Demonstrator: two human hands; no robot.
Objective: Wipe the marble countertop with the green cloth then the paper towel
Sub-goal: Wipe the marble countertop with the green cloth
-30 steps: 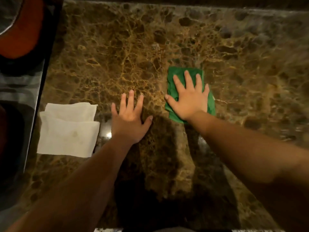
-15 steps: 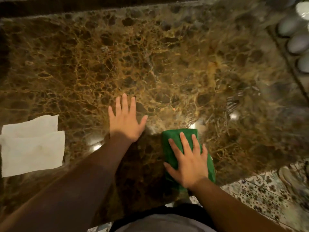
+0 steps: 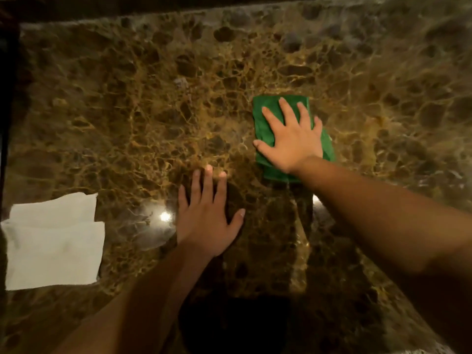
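Observation:
The brown veined marble countertop (image 3: 122, 93) fills the view. A folded green cloth (image 3: 265, 123) lies on it right of centre, and my right hand (image 3: 293, 139) presses flat on top of it with the fingers spread, covering most of it. My left hand (image 3: 204, 218) rests palm down on the bare marble, nearer to me and left of the cloth, holding nothing. A white paper towel (image 3: 53, 246), folded in two overlapping layers, lies flat at the left edge, well clear of both hands.
A dark wall or ledge (image 3: 153, 8) runs along the counter's far edge. A dark strip (image 3: 6, 98) borders the left side. My shadow darkens the near middle of the marble.
My right hand has pushed the green cloth away from me, from the near edge out to the counter's middle. My left hand stays planted on the marble. The paper towel has not moved.

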